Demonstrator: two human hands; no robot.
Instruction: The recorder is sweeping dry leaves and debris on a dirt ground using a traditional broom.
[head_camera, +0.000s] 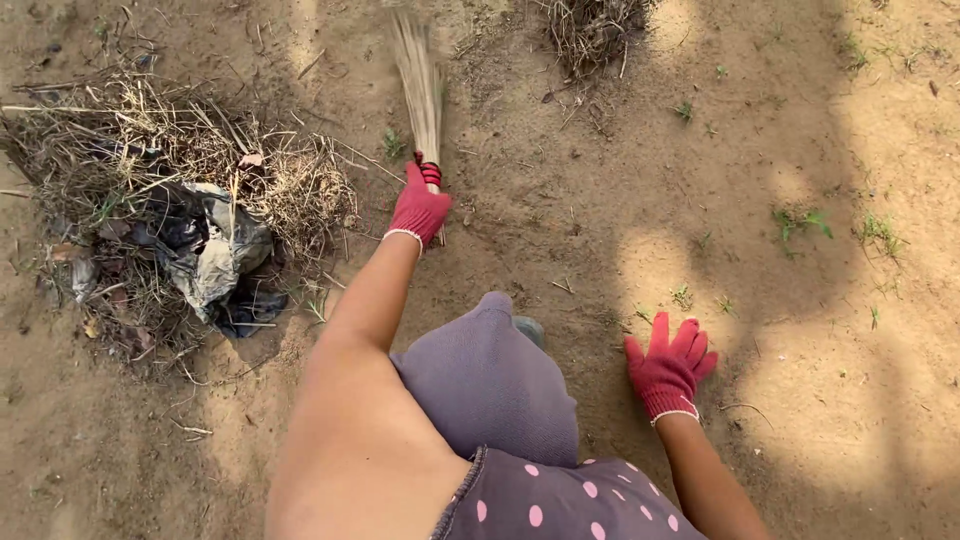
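One heap of dry grass and twigs (150, 170) lies at the far left on the bare dirt ground (620, 210), and one crumpled grey and black plastic sheet (215, 255) is bedded in the heap's right-hand half. Just to the right of that heap is one hand broom (420, 85), a single bundle of pale straw bristles fanning away from the person, blurred at the tips. The left hand (420, 210), in a red knitted glove, is clenched round the broom's bound handle end, where one dark band with red wrapping shows above the knuckles; the bare forearm runs back from it toward the camera. A second, smaller clump of dry roots (590, 30) sits at the top edge, well to the right of the heap and beyond the broom. Further right again, the right hand (670, 365), in a matching red glove, is spread open with fingers apart, holding nothing, low over the dirt; whether it touches the ground cannot be told. So two gloves, two dry piles, one broom. A few small green sprouts (800, 220) dot the ground to the far right.
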